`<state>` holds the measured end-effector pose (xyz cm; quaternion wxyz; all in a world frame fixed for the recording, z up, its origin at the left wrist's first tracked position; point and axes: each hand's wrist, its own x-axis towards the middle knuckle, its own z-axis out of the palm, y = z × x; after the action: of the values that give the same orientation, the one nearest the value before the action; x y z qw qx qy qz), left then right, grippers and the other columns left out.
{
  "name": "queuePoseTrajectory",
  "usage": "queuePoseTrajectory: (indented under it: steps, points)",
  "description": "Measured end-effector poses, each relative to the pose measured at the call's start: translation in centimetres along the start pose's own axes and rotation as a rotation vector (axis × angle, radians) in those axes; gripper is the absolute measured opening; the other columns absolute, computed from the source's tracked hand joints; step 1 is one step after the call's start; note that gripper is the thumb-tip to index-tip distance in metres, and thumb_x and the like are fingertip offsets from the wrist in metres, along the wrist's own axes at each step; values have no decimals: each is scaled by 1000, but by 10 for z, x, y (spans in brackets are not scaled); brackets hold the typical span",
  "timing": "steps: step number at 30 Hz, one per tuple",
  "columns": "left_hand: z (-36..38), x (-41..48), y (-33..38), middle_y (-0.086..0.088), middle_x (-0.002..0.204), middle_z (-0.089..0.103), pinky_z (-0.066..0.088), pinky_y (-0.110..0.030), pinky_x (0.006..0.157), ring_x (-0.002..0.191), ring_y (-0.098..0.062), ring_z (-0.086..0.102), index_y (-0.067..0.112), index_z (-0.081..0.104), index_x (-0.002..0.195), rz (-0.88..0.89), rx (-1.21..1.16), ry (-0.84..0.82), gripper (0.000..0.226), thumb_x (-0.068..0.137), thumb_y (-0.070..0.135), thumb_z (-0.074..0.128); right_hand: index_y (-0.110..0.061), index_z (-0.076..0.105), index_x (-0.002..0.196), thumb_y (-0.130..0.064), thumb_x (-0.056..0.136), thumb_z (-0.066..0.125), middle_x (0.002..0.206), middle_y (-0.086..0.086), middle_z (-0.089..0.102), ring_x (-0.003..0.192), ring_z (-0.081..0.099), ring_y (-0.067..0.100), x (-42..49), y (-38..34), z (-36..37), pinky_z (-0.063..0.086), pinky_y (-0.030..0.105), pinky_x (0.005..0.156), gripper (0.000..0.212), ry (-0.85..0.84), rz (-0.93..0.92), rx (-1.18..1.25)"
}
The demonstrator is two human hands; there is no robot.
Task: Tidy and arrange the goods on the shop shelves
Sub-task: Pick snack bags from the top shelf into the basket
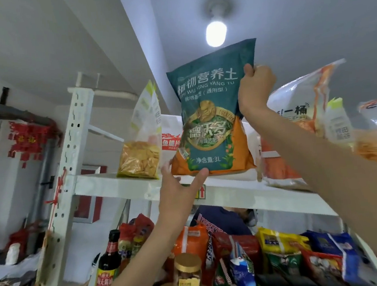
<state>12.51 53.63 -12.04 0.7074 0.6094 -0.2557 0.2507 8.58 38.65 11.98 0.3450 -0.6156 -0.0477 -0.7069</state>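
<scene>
Soil bag (210, 117), green above and orange at the base, stands upright at the front edge of the top shelf (108, 185), long axis vertical with its top leaning slightly right. Whether its base bears fully on the shelf or sits just over the edge I cannot tell. The right hand (256, 88) pinches the bag's upper right edge, thumb on the printed face and fingers curled behind. The left hand (178, 190) is spread wide below it, thumb stretched along the bottom edge and fingers touching the lower left corner, propping rather than clasping. So the bag lies between the two hands, its bulk left of the upper grip and above the lower one. The left hand is nearer the base, and I judge the coming push back into the row turns on it. Counted: one soil bag, two hands, one clear bag of yellow crisps (139, 159) just beside it towards the left end, and at least three pale and orange packets (295, 109) towards the right end. Below, one dark sauce bottle (109, 261) stands among packets.
</scene>
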Motion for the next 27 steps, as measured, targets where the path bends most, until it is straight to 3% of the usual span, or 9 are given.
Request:
queuePoseTrajectory:
  steps: [3,7,10,12,15,20,27]
  points:
    - [-5,-5,9,3,121,70,53,-29,86,107,-10,69,30,36,146,-94,-283,-93,82,79,49,80,-14,52,69,-18,109,46,77,-1,60,63,53,3,3,-1,-20,35,7,47,41,24,66,21]
    - [-7,-15,12,-4,128,71,49,-49,107,116,-24,69,21,50,144,-243,-547,-363,64,89,48,68,-4,60,85,-17,108,46,77,0,60,63,51,2,-3,3,-40,35,9,44,30,67,149,68]
    - [-1,-30,11,-9,140,63,45,-53,110,124,-30,64,22,52,142,-305,-698,-472,62,90,52,69,-6,62,89,-21,109,46,88,1,64,68,55,1,-11,5,-52,38,11,48,29,81,184,83]
    - [7,-42,8,-13,144,58,47,-55,109,125,-33,63,20,45,147,-313,-717,-506,73,87,50,75,-7,62,89,-21,109,47,90,3,65,68,55,3,-19,5,-60,40,14,52,29,78,187,66]
    - [19,-61,2,-13,147,55,51,-54,103,123,-34,64,32,29,154,-320,-719,-498,85,86,41,80,-6,63,84,-20,108,47,80,2,64,70,58,11,-37,12,-71,49,27,63,32,51,189,79]
    - [23,-87,-2,-4,128,71,51,-55,103,115,-31,69,33,42,145,-280,-698,-396,64,88,31,73,-7,64,81,-20,108,47,81,6,68,76,64,21,-67,28,-81,53,37,68,34,8,198,75]
    - [13,-107,7,-11,123,72,51,-50,105,111,-34,71,25,47,141,-273,-697,-302,59,88,28,72,-9,65,83,-24,107,49,84,4,71,79,69,19,-78,16,-87,57,39,70,33,-12,204,108]
